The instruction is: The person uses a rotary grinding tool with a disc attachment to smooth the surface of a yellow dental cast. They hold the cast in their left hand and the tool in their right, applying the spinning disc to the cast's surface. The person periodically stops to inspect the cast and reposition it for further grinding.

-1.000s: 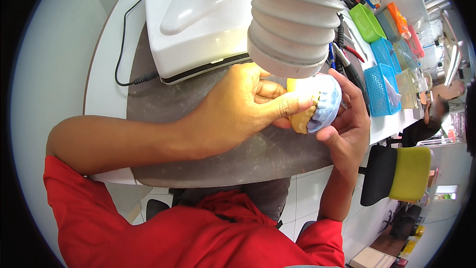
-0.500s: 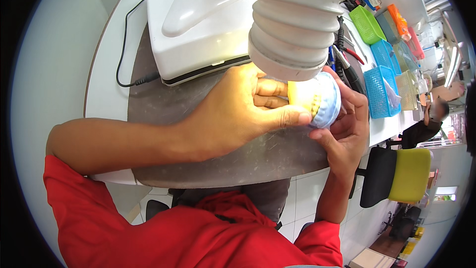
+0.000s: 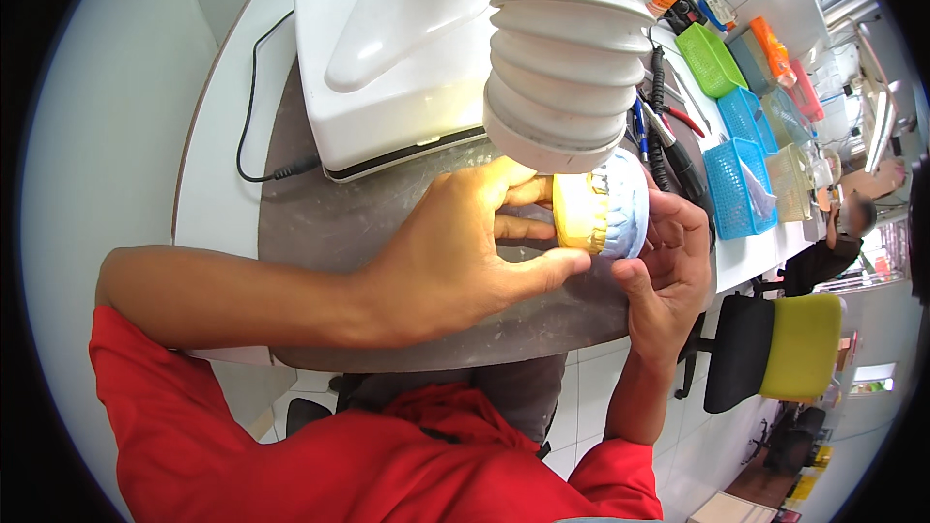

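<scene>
L hand [image 3: 455, 252] grips yellow teeth model [image 3: 573, 213], R hand [image 3: 675, 281] holds blue teeth model [image 3: 631, 205], bite seam [image 3: 604, 218] crosswise btwn 'em.

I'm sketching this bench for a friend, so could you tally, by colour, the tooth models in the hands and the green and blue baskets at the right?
Yellow tooth model: 1
Light-blue tooth model: 1
Green basket: 1
Blue baskets: 2
Total: 5
</scene>
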### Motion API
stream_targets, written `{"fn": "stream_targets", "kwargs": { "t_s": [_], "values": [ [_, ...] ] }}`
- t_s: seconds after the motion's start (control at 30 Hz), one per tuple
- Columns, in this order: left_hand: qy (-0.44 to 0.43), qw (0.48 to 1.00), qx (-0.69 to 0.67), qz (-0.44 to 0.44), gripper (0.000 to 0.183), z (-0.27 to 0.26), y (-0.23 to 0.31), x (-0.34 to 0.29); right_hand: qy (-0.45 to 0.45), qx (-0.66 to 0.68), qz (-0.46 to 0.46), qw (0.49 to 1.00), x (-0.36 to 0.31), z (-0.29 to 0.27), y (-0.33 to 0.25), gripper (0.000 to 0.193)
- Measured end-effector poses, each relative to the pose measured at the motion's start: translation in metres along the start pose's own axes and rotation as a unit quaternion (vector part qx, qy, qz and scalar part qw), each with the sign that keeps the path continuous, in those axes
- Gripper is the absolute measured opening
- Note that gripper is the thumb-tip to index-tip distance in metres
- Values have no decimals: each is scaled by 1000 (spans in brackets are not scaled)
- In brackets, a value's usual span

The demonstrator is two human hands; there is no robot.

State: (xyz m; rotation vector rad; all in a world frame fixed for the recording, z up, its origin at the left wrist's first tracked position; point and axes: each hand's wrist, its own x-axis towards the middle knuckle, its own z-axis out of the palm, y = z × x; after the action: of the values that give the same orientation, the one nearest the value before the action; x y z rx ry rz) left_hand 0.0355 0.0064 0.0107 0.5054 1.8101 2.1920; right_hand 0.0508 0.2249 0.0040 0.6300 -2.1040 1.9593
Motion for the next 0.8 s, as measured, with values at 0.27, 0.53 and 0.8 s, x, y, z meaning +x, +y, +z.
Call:
{"fn": "stream_targets", "kwargs": {
  "t_s": [0.27, 0.53, 0.8],
  "values": [
    [2, 998, -65, -12, 68, 0, 2, 1, -2, -223, -81, 972, -3, -3, 0, 61],
    [2, 1000, -16, -11, 72, -1, 1, -3, 16, -334, -171, 927, -1, 19, 5, 76],
    [9, 996, 91, 3, 75, 0, 4, -5, 6, -339, -160, 927, 2, 20, 5, 73]
  ]
}}
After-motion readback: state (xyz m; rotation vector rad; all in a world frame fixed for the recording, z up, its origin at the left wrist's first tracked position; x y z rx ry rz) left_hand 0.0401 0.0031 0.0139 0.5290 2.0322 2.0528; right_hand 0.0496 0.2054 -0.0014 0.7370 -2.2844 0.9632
